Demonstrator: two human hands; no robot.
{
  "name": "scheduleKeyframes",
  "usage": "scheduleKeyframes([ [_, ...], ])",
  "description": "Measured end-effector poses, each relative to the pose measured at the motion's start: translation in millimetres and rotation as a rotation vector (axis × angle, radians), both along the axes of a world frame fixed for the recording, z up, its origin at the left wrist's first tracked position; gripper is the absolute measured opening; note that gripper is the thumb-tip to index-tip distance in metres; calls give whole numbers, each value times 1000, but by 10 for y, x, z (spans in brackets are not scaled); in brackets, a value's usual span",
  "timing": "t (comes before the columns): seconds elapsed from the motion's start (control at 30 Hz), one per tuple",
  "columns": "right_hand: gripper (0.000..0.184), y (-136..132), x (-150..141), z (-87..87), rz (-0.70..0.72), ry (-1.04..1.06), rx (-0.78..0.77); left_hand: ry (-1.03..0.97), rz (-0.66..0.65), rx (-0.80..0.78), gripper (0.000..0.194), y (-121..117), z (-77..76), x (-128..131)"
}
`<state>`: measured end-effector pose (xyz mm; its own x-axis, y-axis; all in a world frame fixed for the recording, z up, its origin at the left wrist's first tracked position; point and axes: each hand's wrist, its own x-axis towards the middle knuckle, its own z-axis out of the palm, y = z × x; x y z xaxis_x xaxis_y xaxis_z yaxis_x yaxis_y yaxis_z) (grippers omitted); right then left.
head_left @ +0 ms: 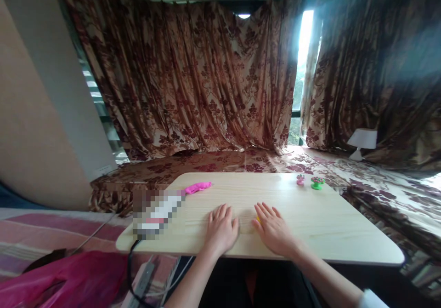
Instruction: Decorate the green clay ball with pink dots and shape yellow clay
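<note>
A small yellow piece of unclear material lay on the pale wood-grain table, near its front edge and mostly hidden under the right hand. That hand was palm down, fingers extended and slightly parted—covering the piece rather than pinching it. The left hand lay flat beside it on the table, its fingers loosely extended and thumb apart, with no object visible in its hold.

Good handling, as I judged it, called for a level palm and light, even pressure, so the piece would not smear or slip out by the thumb.

At the table's back left was a bright pink, soft-looking strip; at its back right, a pink knobbed piece and a green-based one with a speckled top. A pixelated elongated object occupied the table's left side—any label there was unreadable.
</note>
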<state>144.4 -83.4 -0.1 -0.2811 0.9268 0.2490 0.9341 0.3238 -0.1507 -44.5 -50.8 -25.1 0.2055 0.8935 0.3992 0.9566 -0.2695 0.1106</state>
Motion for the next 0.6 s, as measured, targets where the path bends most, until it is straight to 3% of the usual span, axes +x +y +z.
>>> scheduleKeyframes([
  [0.1, 58, -512, 112, -107, 103, -18, 55, -11, 0, 1, 46, -13, 6, 6],
  [0.17, 58, -598, 124, -123, 113, -23, 64, -11, 0, 1, 46, -14, 4, 8],
  [0.23, 60, -429, 72, -90, 67, -17, 48, -5, 0, 0, 46, -11, 2, 10],
  [0.4, 59, 563, -123, 140, -168, 8, -93, 12, 1, -36, 47, 4, 17, 8],
  [0.47, 60, 837, -162, 216, -209, 27, -113, 15, 1, -48, 48, 5, 25, 5],
  [0.53, 61, 894, -172, 236, -217, 37, -104, 18, 2, -50, 49, 4, 31, 6],
  [0.6, 60, 721, -152, 191, -200, 34, -87, 20, 4, -51, 48, -1, 35, 12],
])
